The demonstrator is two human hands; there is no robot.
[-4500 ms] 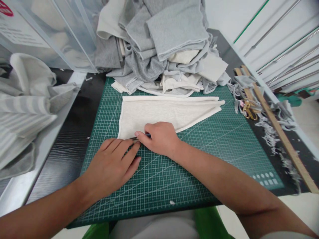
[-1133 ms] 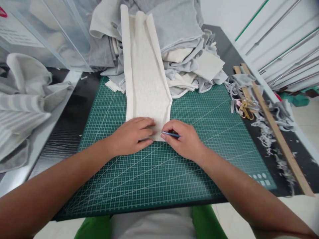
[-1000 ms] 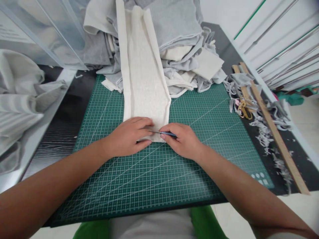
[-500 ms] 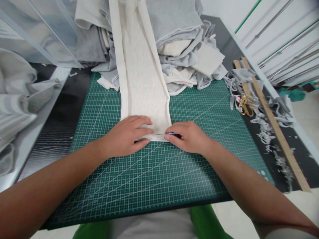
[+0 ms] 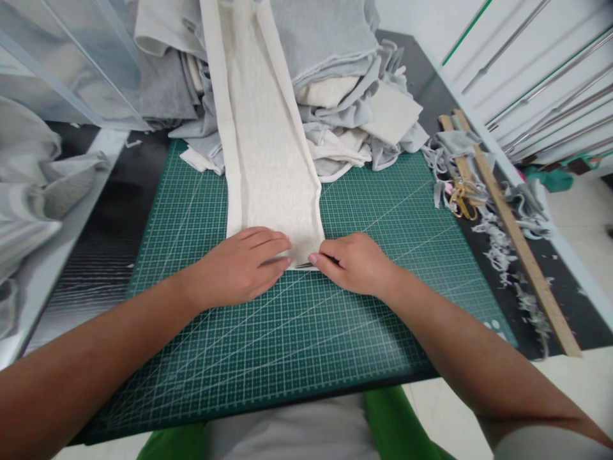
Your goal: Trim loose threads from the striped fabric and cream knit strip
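Note:
A long cream fabric strip (image 5: 272,153) with folded side edges runs toward me over the green cutting mat (image 5: 268,364). My left hand (image 5: 244,265) lies across its near left corner, fingers bent and close together on the front edge, thumb drawn in against them. At the near right corner my right hand (image 5: 357,263) is closed, thumb and forefinger pinched at the edge. A thin dark sliver (image 5: 302,266) shows along the front edge between the hands. The slim blue-handled tool seen earlier in the right hand is now almost wholly hidden by the fingers.
Grey and cream cloth pieces (image 5: 330,45) are heaped behind the mat. On the right lie gold-handled scissors (image 5: 463,203), a long wooden ruler (image 5: 522,243) and fabric scraps (image 5: 498,255). More grey cloth (image 5: 23,191) sits at the left.
My left fingers have closed up, with the thumb nearer the forefinger. The blue handle in my right hand has gone from sight. The whole view has shifted slightly.

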